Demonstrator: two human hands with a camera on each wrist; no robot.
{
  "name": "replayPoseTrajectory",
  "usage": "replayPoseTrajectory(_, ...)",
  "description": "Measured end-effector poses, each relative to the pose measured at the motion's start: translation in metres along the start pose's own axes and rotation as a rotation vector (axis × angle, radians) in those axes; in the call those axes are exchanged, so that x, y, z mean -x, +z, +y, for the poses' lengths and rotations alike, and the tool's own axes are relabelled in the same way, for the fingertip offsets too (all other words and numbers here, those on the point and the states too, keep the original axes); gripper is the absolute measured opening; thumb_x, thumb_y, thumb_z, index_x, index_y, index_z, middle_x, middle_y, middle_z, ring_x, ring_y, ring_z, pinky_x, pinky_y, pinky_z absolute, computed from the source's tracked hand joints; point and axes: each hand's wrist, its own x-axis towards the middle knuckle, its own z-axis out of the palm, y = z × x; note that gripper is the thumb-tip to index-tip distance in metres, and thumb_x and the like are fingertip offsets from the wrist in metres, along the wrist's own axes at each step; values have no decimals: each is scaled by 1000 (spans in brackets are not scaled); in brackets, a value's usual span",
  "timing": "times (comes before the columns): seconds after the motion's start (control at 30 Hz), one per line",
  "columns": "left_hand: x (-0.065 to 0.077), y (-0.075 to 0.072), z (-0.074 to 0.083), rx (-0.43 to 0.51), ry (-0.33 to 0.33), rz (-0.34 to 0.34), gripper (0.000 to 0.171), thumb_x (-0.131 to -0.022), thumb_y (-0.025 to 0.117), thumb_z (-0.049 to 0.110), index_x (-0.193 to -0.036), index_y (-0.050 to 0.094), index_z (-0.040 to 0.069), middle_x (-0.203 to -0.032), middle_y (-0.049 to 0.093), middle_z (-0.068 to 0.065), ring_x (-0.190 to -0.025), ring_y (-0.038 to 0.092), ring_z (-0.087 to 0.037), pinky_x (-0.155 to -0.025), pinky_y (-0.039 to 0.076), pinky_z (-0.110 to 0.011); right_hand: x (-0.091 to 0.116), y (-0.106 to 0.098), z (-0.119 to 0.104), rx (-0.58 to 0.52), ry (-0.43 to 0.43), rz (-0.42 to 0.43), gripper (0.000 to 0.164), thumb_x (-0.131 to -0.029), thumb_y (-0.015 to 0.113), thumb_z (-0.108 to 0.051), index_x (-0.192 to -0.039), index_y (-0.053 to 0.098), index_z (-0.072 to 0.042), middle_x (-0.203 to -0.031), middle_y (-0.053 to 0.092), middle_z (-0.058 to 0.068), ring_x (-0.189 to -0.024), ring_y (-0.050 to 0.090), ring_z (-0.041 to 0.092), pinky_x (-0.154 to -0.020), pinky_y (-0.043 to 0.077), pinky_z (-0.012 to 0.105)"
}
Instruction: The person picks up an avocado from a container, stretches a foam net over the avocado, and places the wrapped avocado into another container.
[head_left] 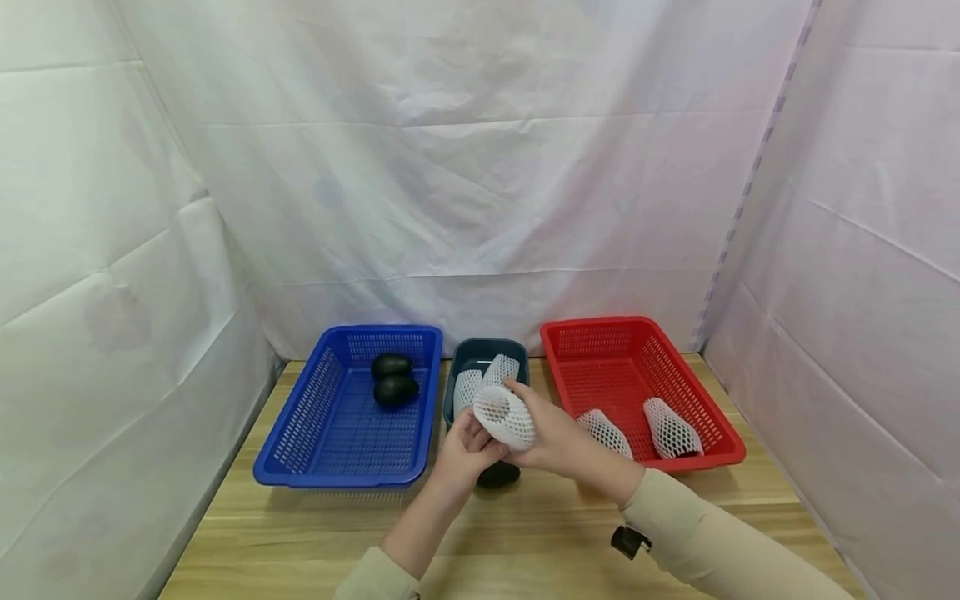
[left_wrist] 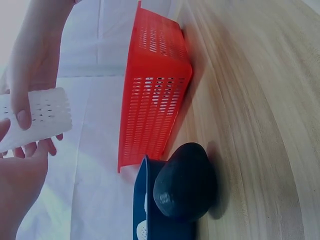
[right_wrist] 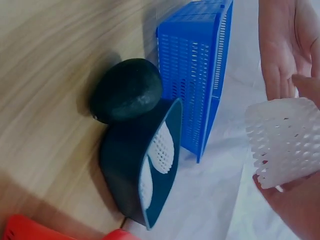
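Observation:
A white foam net sleeve (head_left: 506,418) is held up between both hands above the table, its open end facing upper left in the head view. My right hand (head_left: 551,429) grips it from the right, the thumb lying along its side in the left wrist view. From the lower left my left hand (head_left: 463,454) pinches it, fingers beneath. No fruit shows inside the sleeve's mouth. Below the hands a dark avocado (right_wrist: 127,91) lies on the table, against the front of a dark green bin (right_wrist: 122,165). More foam net sleeves (head_left: 501,368) are inside that bin.
At the left stands a blue basket (head_left: 348,481) with two dark avocados (head_left: 395,389) in it. A red basket (head_left: 600,375) at the right holds two net-covered pieces (head_left: 672,427). White cloth (head_left: 465,192) hangs behind and on both sides of the wooden table (head_left: 540,542).

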Motion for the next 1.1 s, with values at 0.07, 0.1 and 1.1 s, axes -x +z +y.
replayPoseTrajectory(0.07,1,0,1,24,-5,-6,70,-86,65,-11,-144,30,3,-148,38,-16,-131,45,-24,-102,43,-33,1,-1,3,-19,8,12,94,-72,88,-18,-148,33,-8,-135,53,10,-115,55,24,-92,49,44)
replayPoseTrajectory(0.1,2,-1,0,29,-9,-4,69,-86,65,-10,-144,30,3,-148,38,-16,-130,46,-24,-102,43,-33,2,-2,5,-11,10,18,90,-73,87,-15,-146,37,-8,-132,55,9,-112,56,23,-90,50,43)
replayPoseTrajectory(1.1,-7,-38,-76,-892,-296,275,58,-90,70,24,-130,49,-12,-129,53,-33,-121,47,-47,-100,38,-57,34,-27,28,392,73,-105,56,-73,84,-16,-120,55,-18,-107,64,-4,-90,58,12,-78,49,35)
